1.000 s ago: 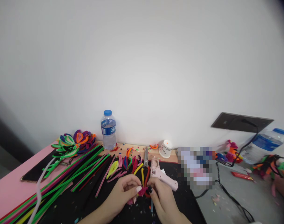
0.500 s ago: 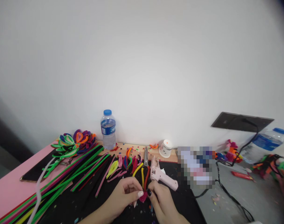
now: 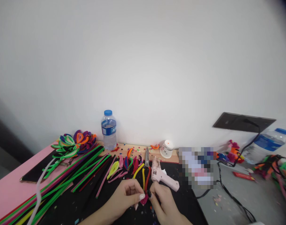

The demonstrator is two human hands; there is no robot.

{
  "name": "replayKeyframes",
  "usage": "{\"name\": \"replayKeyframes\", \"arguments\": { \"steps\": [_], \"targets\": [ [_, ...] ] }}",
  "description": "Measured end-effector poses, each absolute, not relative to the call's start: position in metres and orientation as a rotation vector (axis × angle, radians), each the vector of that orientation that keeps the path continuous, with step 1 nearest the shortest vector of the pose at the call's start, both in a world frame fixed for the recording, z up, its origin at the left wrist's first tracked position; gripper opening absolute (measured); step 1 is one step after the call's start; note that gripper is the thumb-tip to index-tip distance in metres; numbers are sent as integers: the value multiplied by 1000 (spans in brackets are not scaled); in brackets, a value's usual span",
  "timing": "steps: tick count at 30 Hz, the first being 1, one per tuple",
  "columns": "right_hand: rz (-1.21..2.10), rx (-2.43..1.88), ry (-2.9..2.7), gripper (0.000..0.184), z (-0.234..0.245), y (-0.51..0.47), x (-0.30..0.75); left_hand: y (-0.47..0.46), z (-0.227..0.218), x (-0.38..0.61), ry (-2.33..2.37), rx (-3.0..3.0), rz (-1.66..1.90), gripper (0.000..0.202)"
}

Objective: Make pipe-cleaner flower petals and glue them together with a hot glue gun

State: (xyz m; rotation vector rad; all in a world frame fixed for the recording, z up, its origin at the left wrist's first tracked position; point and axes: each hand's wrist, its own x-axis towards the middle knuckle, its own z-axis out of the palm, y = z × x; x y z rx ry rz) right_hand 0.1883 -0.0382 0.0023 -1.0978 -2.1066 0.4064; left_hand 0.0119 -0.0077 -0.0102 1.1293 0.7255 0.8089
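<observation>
Close together over the black mat (image 3: 70,203), my two hands are both pinched on a small magenta piece of pipe cleaner (image 3: 144,199). My left hand (image 3: 126,195) has thumb and fingertips at its left side. My right hand (image 3: 162,200) grips at its right side, the fingers curled in. Much of the piece is hidden by the fingertips. Just beyond my hands lie metal scissors (image 3: 147,157) with red and yellow handles, points toward the wall. A pale pink glue gun (image 3: 165,178) rests beyond my right hand.
Long pipe cleaners (image 3: 60,184) and a looped multicoloured bundle (image 3: 74,142) lie left, partly over a dark phone (image 3: 31,175). A water bottle (image 3: 109,131) and a white cup (image 3: 166,149) stand by the wall. Small bent pieces (image 3: 113,170) lie mid-mat. A black cord (image 3: 229,193) crosses the right.
My hands shift only slightly, still pinching the magenta piece. At the far right edge, the blurred hand of another person is gone and the pipe cleaners there have moved.
</observation>
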Motion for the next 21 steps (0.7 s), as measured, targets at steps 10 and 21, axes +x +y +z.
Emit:
{"name": "replayKeyframes", "arguments": {
  "steps": [10, 21],
  "targets": [
    [500, -1097, -2053, 18, 6, -37, 189, -7, -5, 13, 785, 1122, 807, 34],
    [421, -1126, -2116, 18, 4, -37, 189, -8, -12, 12, 728, 1137, 796, 29]
  ]
}}
